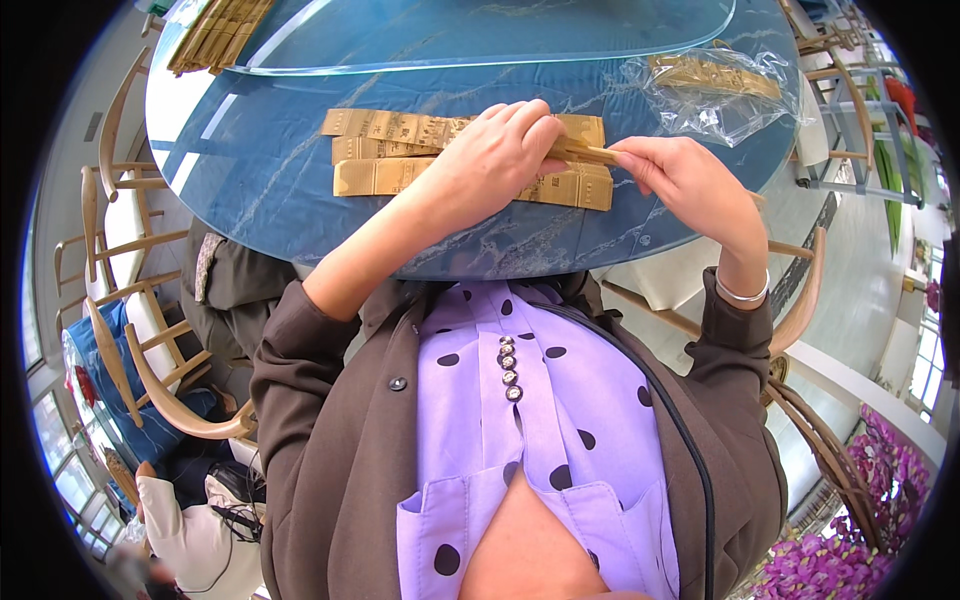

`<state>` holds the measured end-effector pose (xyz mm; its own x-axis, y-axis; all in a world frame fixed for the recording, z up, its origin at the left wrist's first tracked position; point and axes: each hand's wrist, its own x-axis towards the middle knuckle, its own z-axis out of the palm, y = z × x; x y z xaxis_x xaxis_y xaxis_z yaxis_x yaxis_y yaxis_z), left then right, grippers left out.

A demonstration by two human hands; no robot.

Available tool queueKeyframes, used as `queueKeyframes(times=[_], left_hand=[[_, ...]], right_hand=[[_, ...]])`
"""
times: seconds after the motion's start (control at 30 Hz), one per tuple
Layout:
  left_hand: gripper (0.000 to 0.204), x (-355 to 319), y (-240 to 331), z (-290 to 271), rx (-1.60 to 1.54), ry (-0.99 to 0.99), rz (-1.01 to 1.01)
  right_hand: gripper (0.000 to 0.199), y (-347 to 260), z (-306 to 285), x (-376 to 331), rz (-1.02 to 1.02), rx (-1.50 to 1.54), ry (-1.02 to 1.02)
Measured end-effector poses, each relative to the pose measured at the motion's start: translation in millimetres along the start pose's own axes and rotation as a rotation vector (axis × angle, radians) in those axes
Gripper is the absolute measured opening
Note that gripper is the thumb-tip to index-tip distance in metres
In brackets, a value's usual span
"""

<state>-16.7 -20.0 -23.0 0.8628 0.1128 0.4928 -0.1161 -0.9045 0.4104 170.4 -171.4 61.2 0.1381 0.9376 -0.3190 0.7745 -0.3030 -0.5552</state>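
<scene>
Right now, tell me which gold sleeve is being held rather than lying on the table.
The sleeve pinched between the left hand and right hand. The other sleeves lie flat on the table.

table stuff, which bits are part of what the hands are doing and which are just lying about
In use:
left hand and right hand, both on one gold paper sleeve
gold sleeves laid under the hands

Lying about:
clear plastic bag
bundle of sleeves at the far left
glass turntable
wooden chairs
</scene>
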Motion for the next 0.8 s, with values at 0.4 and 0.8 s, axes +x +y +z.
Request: queueKeyframes(times=[0.4,0.8], left_hand=[[0.050,-1,26,-26,0.065,0.308,-0.113],[0.038,-16,59,-17,-1.182,0.661,-0.790]], right_hand=[[0.032,4,29,-2,-0.162,0.302,0.180],[0.026,-45,58,-6,-0.130,0.613,0.295]])
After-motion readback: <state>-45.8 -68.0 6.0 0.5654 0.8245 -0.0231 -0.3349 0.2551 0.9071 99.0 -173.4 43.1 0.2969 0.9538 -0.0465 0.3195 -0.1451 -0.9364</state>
